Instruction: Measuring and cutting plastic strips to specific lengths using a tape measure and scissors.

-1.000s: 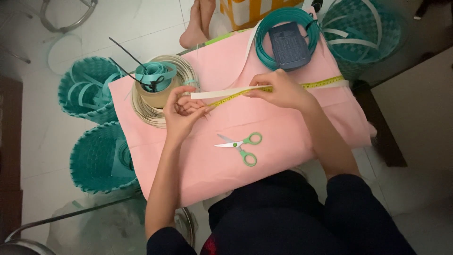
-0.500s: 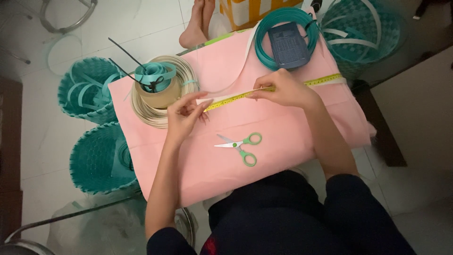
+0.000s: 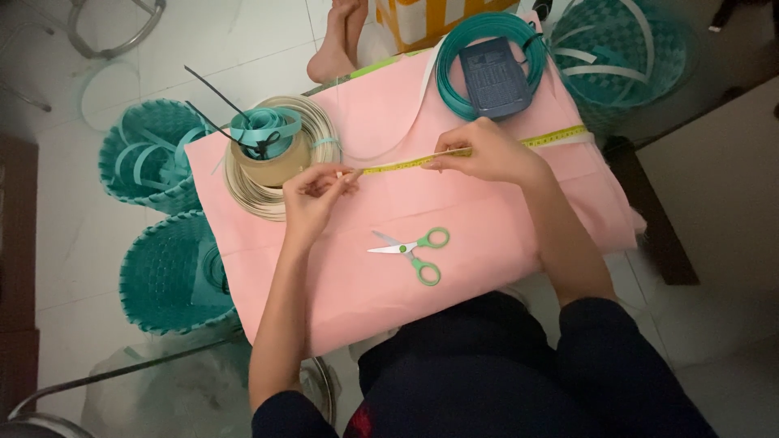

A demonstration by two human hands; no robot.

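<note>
Tape measure (image 3: 406, 164) stretched over pink cloth (image 3: 503, 243), white tiles (image 3: 243, 40).

A: Bystander items on the pink sheet (image 3: 487, 243)?

B: Green-handled scissors (image 3: 412, 249), blades closed, lying flat near the front edge. A cream strip coil (image 3: 280, 166) at the left corner, with a tape roll (image 3: 272, 154) and teal ribbon loops (image 3: 264, 128) resting on it. A teal strip coil (image 3: 487, 57) at the back, a dark flat box (image 3: 495, 77) inside it.

A: Off the sheet?

B: Three woven teal baskets: two at left (image 3: 150, 154) (image 3: 170, 276), one at back right (image 3: 625, 57). White tiled floor (image 3: 73, 227).
</note>
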